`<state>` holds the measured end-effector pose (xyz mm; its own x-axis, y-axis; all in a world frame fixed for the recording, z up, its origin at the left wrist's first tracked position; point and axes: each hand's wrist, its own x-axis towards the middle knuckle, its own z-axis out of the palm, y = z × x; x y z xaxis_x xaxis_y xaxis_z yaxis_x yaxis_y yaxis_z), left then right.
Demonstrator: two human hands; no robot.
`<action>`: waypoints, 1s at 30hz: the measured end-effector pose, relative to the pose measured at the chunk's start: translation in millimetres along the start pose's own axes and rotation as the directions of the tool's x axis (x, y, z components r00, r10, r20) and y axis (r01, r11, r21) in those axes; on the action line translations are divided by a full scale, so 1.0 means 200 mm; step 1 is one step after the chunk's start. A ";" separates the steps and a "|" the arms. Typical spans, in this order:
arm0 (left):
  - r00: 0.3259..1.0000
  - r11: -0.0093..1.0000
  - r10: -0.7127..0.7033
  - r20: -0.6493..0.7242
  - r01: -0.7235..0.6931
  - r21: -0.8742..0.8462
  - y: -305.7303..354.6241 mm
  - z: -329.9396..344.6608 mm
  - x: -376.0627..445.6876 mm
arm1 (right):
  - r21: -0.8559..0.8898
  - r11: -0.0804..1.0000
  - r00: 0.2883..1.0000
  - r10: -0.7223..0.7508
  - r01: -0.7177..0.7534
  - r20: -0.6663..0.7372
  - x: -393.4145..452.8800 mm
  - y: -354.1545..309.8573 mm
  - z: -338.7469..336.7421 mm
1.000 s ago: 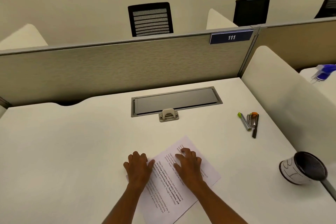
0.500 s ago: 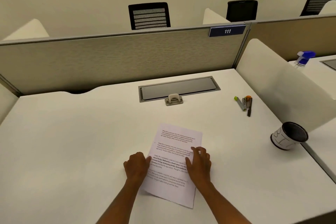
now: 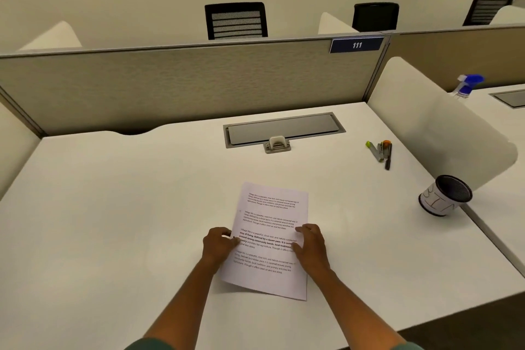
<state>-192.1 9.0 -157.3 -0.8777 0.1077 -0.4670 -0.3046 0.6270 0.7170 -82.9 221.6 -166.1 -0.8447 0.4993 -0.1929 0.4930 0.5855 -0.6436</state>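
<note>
The left hand [image 3: 220, 244] has its fingers curled close together at the left edge of the printed sheet [image 3: 274, 216], with the thumb pressed on top. The sheet lies on the white desk [image 3: 113, 207] towards the near side, slightly askew. It carries four blocks of text, one partly bold. The right hand [image 3: 311, 246] curls its fingers over the right edge, thumb on the paper.
</note>
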 end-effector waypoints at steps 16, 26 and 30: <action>0.988 0.853 -0.102 0.119 0.148 -0.501 -0.07 0.00 0.02 | 0.545 0.699 0.864 0.494 -0.462 0.099 0.08 0.01 -0.09; 0.997 0.823 -0.029 0.068 0.063 -0.565 -0.01 -0.11 0.03 | 0.673 0.601 0.902 0.303 -0.431 0.307 0.19 -0.12 -0.10; 1.000 0.821 0.031 -0.005 -0.028 -0.571 0.06 -0.18 0.02 | 0.650 0.693 0.950 0.225 -0.313 0.217 0.25 -0.20 -0.13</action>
<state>-212.8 -10.8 -132.3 -0.8885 0.1235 -0.4419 -0.4362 0.0713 0.8970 -139.7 238.8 -130.5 -0.7367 0.4671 -0.4889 0.4704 -0.1655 -0.8668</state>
